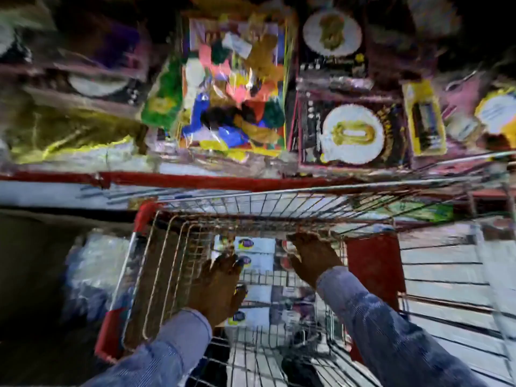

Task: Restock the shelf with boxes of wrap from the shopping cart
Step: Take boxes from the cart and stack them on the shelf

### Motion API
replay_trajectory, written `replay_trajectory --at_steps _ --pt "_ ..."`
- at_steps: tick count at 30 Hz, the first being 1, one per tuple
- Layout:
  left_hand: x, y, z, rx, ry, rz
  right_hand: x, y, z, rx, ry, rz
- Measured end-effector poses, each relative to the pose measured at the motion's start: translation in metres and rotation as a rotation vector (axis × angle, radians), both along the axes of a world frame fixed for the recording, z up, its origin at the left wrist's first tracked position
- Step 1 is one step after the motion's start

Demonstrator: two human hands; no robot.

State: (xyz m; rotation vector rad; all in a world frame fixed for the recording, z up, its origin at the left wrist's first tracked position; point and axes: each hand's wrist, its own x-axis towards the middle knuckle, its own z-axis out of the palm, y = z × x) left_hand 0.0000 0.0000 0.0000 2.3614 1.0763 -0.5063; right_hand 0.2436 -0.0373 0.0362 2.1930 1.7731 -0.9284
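Inside cart (145, 219) | four boxes (258, 244) | left hand (220, 286), right hand (312, 258): grip unclear

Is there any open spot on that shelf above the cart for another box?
None visible: the shelf front is packed edge to edge with the colourful packet and plate packs. The cart is crowded with wrap boxes too.

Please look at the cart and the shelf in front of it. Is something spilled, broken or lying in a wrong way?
Nothing clearly stands out. The boxes of wrap lie stacked flat inside the shopping cart, with the left hand and right hand reaching for them. The shelf looks crowded, but the picture is too blurred to judge damage.
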Motion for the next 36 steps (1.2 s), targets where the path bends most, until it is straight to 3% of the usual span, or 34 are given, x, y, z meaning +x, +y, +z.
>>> replay_trajectory --at_steps 4,9,16,28,33,36 --pt "0.013 0.012 -0.056 -0.045 0.006 -0.042 0.003 0.028 -0.073 -0.077 0.036 0.008" --pt "0.021 0.019 -0.098 -0.036 -0.059 -0.061 0.002 0.047 -0.146 -0.105 0.031 0.195" --pt "0.030 0.022 -0.121 0.015 -0.053 -0.142 0.013 0.062 -0.173 -0.134 0.064 0.359" --pt "0.060 0.031 -0.132 0.066 0.137 -0.255 0.025 0.053 -0.131 0.048 -0.062 0.327" --pt "0.052 0.030 -0.049 0.013 0.071 -0.241 0.030 0.040 -0.069 0.150 0.004 0.299" --pt "0.039 0.031 0.029 0.137 -0.168 -0.229 0.034 0.040 0.002 0.201 0.063 0.318"
